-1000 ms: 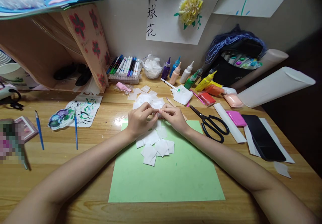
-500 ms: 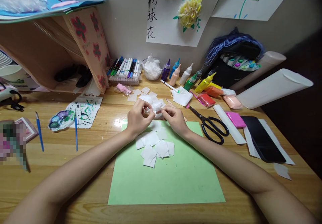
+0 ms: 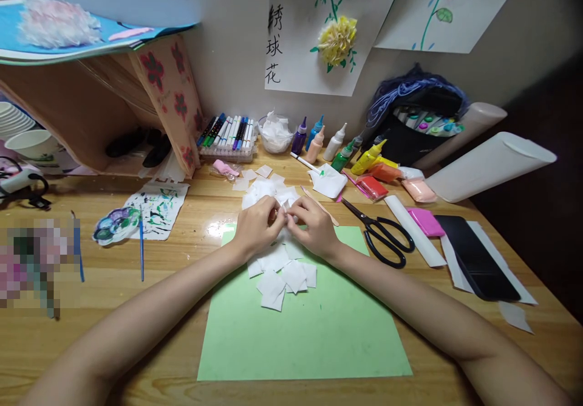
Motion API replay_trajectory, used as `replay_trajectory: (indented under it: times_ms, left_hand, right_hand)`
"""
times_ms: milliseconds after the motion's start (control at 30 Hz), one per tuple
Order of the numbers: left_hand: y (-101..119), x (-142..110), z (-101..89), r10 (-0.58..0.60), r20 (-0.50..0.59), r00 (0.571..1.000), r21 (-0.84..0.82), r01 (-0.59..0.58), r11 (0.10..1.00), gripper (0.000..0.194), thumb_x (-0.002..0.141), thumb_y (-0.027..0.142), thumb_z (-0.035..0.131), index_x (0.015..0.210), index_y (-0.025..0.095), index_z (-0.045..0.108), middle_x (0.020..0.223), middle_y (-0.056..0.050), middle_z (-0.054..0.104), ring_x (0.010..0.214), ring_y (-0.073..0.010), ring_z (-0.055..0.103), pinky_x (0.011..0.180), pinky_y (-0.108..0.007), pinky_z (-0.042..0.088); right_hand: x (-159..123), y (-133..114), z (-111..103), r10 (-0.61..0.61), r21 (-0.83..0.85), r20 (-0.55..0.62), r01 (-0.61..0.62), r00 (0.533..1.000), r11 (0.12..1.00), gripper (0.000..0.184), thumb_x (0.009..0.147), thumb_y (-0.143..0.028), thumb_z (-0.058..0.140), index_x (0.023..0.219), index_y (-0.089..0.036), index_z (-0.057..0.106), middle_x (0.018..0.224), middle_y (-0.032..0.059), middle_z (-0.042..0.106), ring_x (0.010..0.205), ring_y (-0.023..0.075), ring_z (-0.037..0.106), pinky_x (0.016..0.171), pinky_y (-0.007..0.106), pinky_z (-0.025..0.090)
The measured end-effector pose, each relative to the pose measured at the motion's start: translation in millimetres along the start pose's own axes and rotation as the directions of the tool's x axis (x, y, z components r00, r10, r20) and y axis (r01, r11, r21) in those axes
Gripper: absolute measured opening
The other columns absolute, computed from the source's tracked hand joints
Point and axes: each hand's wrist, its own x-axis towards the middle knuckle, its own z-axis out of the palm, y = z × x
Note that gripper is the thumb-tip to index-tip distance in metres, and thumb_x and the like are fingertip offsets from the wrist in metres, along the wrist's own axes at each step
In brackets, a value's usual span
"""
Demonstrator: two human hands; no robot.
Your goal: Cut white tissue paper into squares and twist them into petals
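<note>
My left hand (image 3: 258, 225) and my right hand (image 3: 314, 226) meet at the far edge of a green sheet of paper (image 3: 300, 339). Thumbs and forefingers of both are pinched together on a small piece of white tissue paper (image 3: 283, 209), mostly hidden by the fingers. Just beyond the hands lies a loose pile of white tissue squares (image 3: 260, 192). More white squares (image 3: 272, 285) overlap on the green sheet, nearer to me than my hands. A thin wooden stick (image 3: 324, 206) lies behind my right hand.
Black-handled scissors (image 3: 387, 236) lie right of the sheet, with a phone (image 3: 478, 257) farther right. Paint bottles (image 3: 334, 143), a bowl of white tissue (image 3: 276, 134) and markers (image 3: 228, 135) line the wall. Left are paintbrushes (image 3: 141, 248) and a paint-stained cloth (image 3: 159, 208).
My hands have come closer together, and the fingertips now meet around the tissue piece. The whole view has shifted slightly, so everything sits a little lower in the picture.
</note>
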Motion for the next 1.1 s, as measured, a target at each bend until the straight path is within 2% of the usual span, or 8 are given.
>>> replay_trajectory:
  times_ms: [167, 267, 433, 533, 600, 667, 900, 1100]
  left_hand:
    - [-2, 2, 0.9, -0.079, -0.036, 0.996, -0.001, 0.079, 0.997, 0.022, 0.089, 0.029, 0.04, 0.07, 0.018, 0.047, 0.067, 0.002, 0.054, 0.06, -0.0105, 0.045, 0.056, -0.024, 0.029]
    - [-3, 2, 2.1, -0.073, -0.053, 0.996, 0.019, 0.074, 0.997, 0.021, 0.088, 0.029, 0.042, 0.071, 0.018, 0.048, 0.067, 0.002, 0.055, 0.059, -0.0105, 0.046, 0.056, -0.024, 0.029]
    - [-4, -1, 5.2, 0.088, -0.076, 0.993, 0.126, -0.078, 0.989, 0.018, 0.086, 0.03, 0.046, 0.074, 0.018, 0.051, 0.067, 0.001, 0.055, 0.058, -0.0103, 0.046, 0.055, -0.024, 0.029]
    - [-4, -3, 6.5, 0.197, -0.07, 0.978, 0.202, -0.18, 0.963, 0.018, 0.086, 0.028, 0.046, 0.072, 0.017, 0.05, 0.068, 0.0, 0.055, 0.058, -0.0101, 0.046, 0.054, -0.024, 0.028]
    - [-5, -3, 6.9, 0.226, -0.08, 0.971, 0.226, -0.203, 0.953, 0.021, 0.087, 0.028, 0.044, 0.071, 0.017, 0.049, 0.067, 0.0, 0.054, 0.057, -0.01, 0.046, 0.054, -0.025, 0.028]
    - [-4, -3, 7.0, 0.208, -0.093, 0.974, 0.214, -0.185, 0.959, 0.022, 0.088, 0.029, 0.043, 0.071, 0.017, 0.049, 0.067, 0.001, 0.054, 0.057, -0.0099, 0.045, 0.054, -0.024, 0.028]
    - [-3, 1, 4.0, -0.003, -0.092, 0.996, 0.049, 0.007, 0.999, 0.022, 0.087, 0.029, 0.045, 0.068, 0.018, 0.047, 0.062, 0.003, 0.05, 0.055, -0.0096, 0.042, 0.054, -0.023, 0.028]
    - [-3, 2, 2.3, -0.021, -0.062, 0.998, -0.036, 0.018, 0.999, 0.025, 0.088, 0.029, 0.043, 0.066, 0.018, 0.044, 0.061, 0.003, 0.047, 0.056, -0.0099, 0.041, 0.055, -0.024, 0.028]
  right_hand:
    - [0, 3, 2, 0.039, 0.014, -0.006, -0.039, 0.999, 0.999, 0.013, 0.083, -0.016, 0.048, 0.072, -0.018, 0.055, 0.075, 0.0039, 0.053, 0.071, 0.0166, 0.049, 0.066, 0.029, 0.04]
    - [1, 2, 0, 0.059, 0.044, 0.029, -0.06, 0.998, 0.997, 0.014, 0.085, -0.019, 0.048, 0.073, -0.018, 0.053, 0.075, 0.0032, 0.052, 0.07, 0.0158, 0.048, 0.065, 0.029, 0.038]
    - [2, -1, -2, 0.104, 0.109, 0.072, -0.111, 0.992, 0.988, 0.025, 0.088, -0.031, 0.049, 0.067, -0.019, 0.043, 0.067, -0.0002, 0.046, 0.064, 0.0137, 0.044, 0.06, 0.026, 0.034]
    - [2, 0, -1, 0.146, 0.132, 0.066, -0.153, 0.987, 0.979, 0.028, 0.089, -0.031, 0.048, 0.065, -0.02, 0.038, 0.065, -0.0012, 0.044, 0.062, 0.0131, 0.042, 0.058, 0.026, 0.032]
    - [2, 2, 0, 0.163, 0.121, 0.061, -0.17, 0.985, 0.978, 0.028, 0.09, -0.027, 0.046, 0.064, -0.02, 0.037, 0.063, -0.0014, 0.043, 0.061, 0.0131, 0.041, 0.059, 0.026, 0.031]
    - [3, 4, 1, 0.171, 0.109, 0.054, -0.176, 0.984, 0.978, 0.029, 0.09, -0.024, 0.044, 0.063, -0.02, 0.036, 0.062, -0.0016, 0.042, 0.061, 0.0132, 0.041, 0.06, 0.027, 0.03]
    - [4, 7, 1, 0.253, 0.191, 0.013, -0.251, 0.967, 0.949, 0.029, 0.089, -0.024, 0.044, 0.06, -0.019, 0.04, 0.059, -0.0015, 0.042, 0.059, 0.0133, 0.04, 0.057, 0.027, 0.029]
    - [2, 10, 2, 0.299, 0.317, 0.01, -0.287, 0.954, 0.904, 0.029, 0.09, -0.03, 0.045, 0.063, -0.019, 0.045, 0.061, -0.0015, 0.045, 0.056, 0.0122, 0.041, 0.055, 0.027, 0.031]
